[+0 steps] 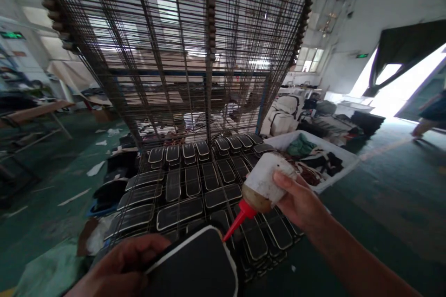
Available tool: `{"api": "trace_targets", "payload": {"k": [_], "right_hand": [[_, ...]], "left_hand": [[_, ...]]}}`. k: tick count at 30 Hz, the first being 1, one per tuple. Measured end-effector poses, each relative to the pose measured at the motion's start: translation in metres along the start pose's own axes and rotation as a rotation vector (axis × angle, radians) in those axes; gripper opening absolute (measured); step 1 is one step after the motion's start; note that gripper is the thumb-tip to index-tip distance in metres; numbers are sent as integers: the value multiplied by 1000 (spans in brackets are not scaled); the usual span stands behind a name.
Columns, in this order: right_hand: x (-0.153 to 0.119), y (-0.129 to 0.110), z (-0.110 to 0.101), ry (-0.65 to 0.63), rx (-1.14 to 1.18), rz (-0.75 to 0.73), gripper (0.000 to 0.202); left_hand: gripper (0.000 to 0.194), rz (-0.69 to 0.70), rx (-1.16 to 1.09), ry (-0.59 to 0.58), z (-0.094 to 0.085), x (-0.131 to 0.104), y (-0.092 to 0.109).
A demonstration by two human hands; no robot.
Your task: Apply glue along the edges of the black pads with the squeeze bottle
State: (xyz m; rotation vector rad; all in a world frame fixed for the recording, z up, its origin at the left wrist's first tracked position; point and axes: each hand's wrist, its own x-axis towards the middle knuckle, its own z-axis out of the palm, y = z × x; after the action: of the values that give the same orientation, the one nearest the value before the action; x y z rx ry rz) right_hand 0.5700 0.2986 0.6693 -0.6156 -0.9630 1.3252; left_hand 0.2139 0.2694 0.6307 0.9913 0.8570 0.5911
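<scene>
My left hand [128,262] is closed on the left side of a black panel [195,267] with rounded corners and a pale line along its edge. In my right hand [299,199] is a squeeze bottle [268,178] with a whitish body, brownish liquid near its neck and a red nozzle [239,222]. The bottle tilts downward, and the nozzle tip meets the panel's edge near its upper right corner; whether it touches cannot be made out. The panel's lower part is cut off by the frame.
Several similar black panels [179,213] lie in rows on a wire rack before me. Raised wire shelves [174,23] stand behind them. A white bin [341,174] with cloth stands to the right, near stacked goods [282,118]. Another person [432,111] is at the far right.
</scene>
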Motion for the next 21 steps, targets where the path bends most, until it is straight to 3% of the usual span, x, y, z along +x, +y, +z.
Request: {"api": "trace_targets", "payload": {"k": [5, 12, 18, 21], "right_hand": [[-8, 4, 1, -7, 11, 17, 24], [-16, 12, -1, 38, 90, 35, 24], [-15, 26, -2, 273, 169, -10, 27], [-10, 33, -2, 360, 194, -27, 26]], "left_hand": [[35, -13, -10, -16, 1, -2, 4], [34, -4, -140, 70, 4, -5, 7], [34, 16, -314, 216, 8, -3, -2], [35, 39, -341, 208, 5, 2, -13]]}}
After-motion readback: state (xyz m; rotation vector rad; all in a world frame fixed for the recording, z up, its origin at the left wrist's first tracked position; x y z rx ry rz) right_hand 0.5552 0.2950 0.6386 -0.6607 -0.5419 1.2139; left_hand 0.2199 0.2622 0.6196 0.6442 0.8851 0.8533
